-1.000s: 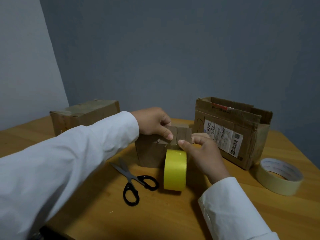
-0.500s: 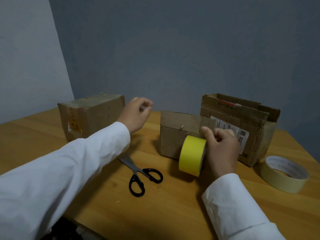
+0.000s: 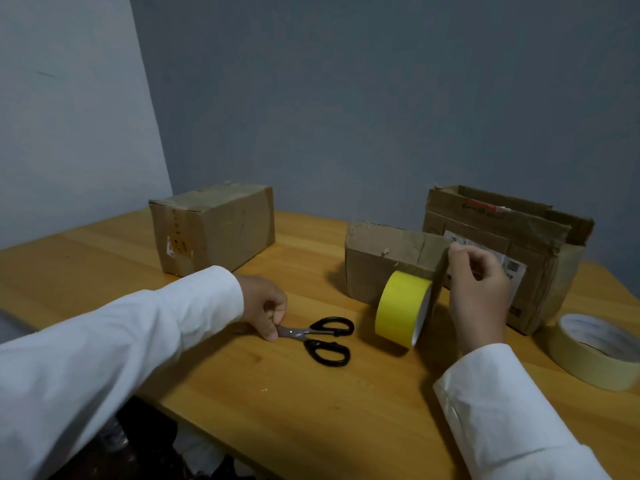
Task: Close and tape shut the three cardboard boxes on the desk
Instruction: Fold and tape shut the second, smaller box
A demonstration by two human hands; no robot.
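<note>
Three cardboard boxes stand on the desk. The left box is closed. The small middle box has its flaps down. The right box is open at the top. A yellow tape roll stands on edge against the middle box's front right corner, with a strip running up to the box top. My right hand pinches that strip at the box's top right corner. My left hand grips the blades of the black-handled scissors, which lie on the desk.
A beige masking tape roll lies flat at the right edge of the wooden desk. Grey walls close in behind the boxes. The desk's front edge runs diagonally at the lower left, with dark clutter below it.
My left hand left the middle box, swung out left and came down onto the scissors' blades. My right hand stayed at the box corner with the tape. The view shifted.
</note>
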